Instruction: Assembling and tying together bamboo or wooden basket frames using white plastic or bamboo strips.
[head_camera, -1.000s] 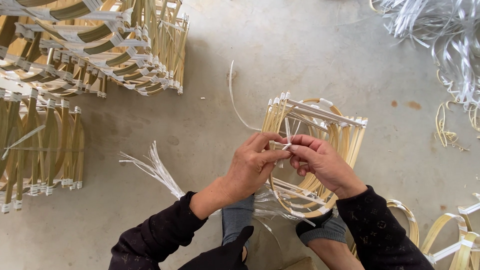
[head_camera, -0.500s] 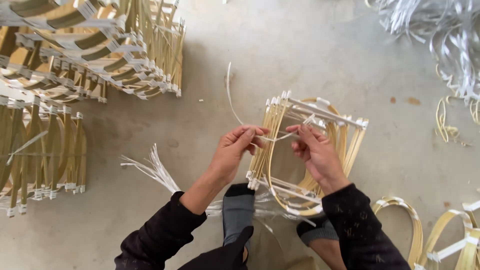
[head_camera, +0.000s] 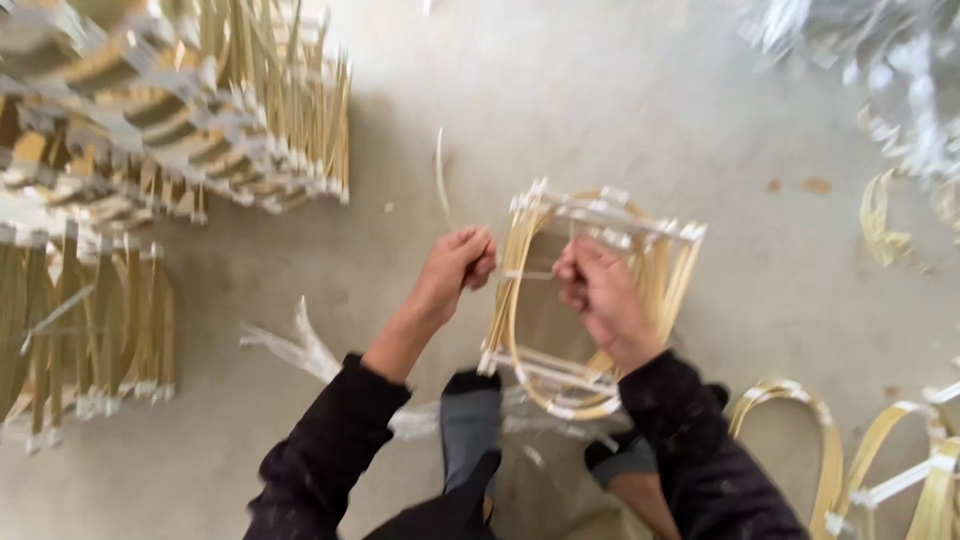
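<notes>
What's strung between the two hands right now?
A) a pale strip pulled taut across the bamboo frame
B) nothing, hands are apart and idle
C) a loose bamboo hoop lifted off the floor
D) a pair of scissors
A: the left hand and right hand each pinch an end of a thin pale strip stretched straight across the side of the bamboo frame.

Bare hands (head_camera: 455, 270), black sleeves (head_camera: 330, 440), grey socks (head_camera: 470, 425)

2 hands (head_camera: 455, 272) pulling strip (head_camera: 528, 274), bamboo frame (head_camera: 590, 300)
</notes>
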